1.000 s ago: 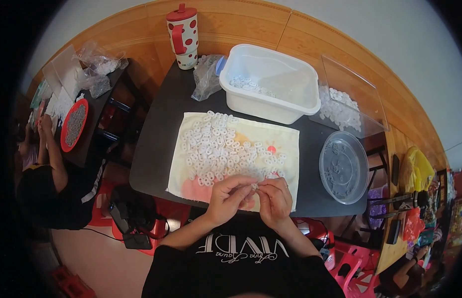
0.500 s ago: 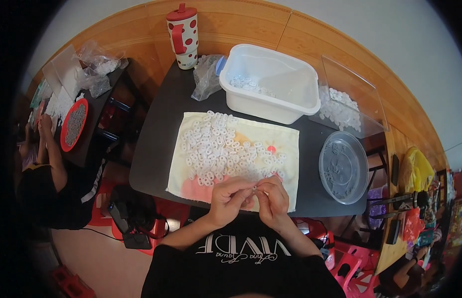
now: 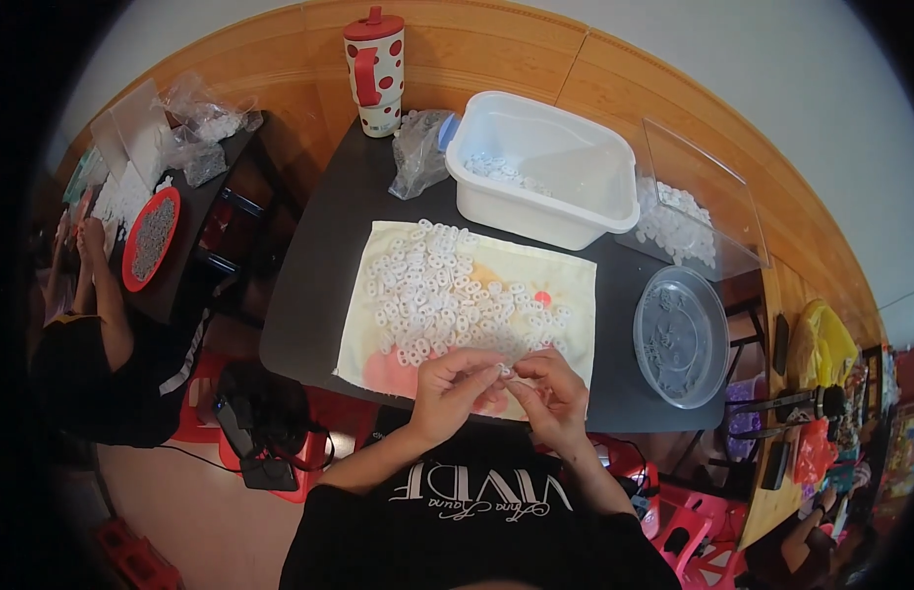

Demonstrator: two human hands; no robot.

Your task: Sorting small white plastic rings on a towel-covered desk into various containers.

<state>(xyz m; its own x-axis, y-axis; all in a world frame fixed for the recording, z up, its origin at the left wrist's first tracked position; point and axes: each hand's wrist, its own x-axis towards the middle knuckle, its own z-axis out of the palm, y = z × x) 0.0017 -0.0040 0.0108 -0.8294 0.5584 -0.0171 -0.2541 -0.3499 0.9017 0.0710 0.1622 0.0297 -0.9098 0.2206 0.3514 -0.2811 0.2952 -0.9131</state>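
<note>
Over the front edge of the cloth, my left hand [image 3: 449, 393] pinches a small white plastic two-hole piece [image 3: 504, 371] between thumb and fingertips. My right hand [image 3: 549, 395] meets it from the other side, its thumb and fingers closed at the piece's edge. Anything in the right fingertips is too small to make out. Just beyond both hands, a heap of similar white two-hole pieces [image 3: 427, 285] spreads over a pale yellow cloth [image 3: 577, 275] with pink and orange patches.
Behind the cloth stand a white tub [image 3: 545, 211] with some white pieces inside, a plastic bag [image 3: 417, 157] and a dotted tumbler [image 3: 378, 84]. At right are a round clear container [image 3: 681, 339] and a clear box [image 3: 678, 221] of white parts. Someone works at the left table beside a red tray [image 3: 150, 239].
My right hand has turned a little and its fingertips have drawn slightly right. The white piece now shows more plainly between my fingers. The whole view has shifted slightly.
</note>
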